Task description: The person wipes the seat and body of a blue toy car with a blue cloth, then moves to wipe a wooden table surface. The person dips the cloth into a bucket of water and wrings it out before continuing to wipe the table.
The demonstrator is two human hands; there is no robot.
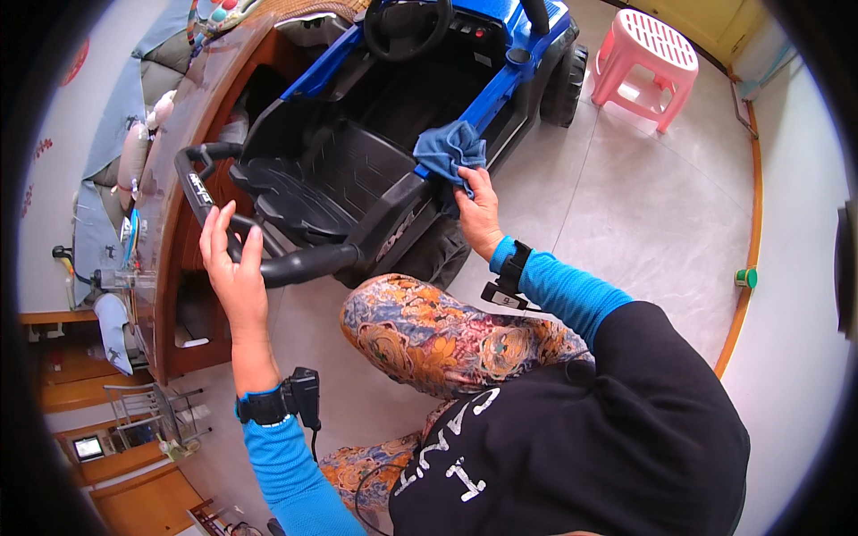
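Note:
My right hand (478, 213) grips a crumpled blue cloth (450, 149), which lies against the blue-and-black side of a child's ride-on car (395, 100). Beneath that hand is the rear side panel. At the car's rear, my left hand (236, 268) is beside the black roll bar (308, 264), fingers spread and nothing grasped; whether it touches the bar cannot be made out. Between the bar and the steering wheel (407, 30) is a black moulded seat (295, 191). My hand partly hides the cloth's lower end.
A pink plastic stool (647, 63) stands beyond the front wheel (564, 84). Left of the car is a wooden cabinet (201, 134) with items on top. A white wall (798, 268) runs along the right, with a small green container (745, 278) at its base. My patterned knee (409, 328) is close to the rear wheel.

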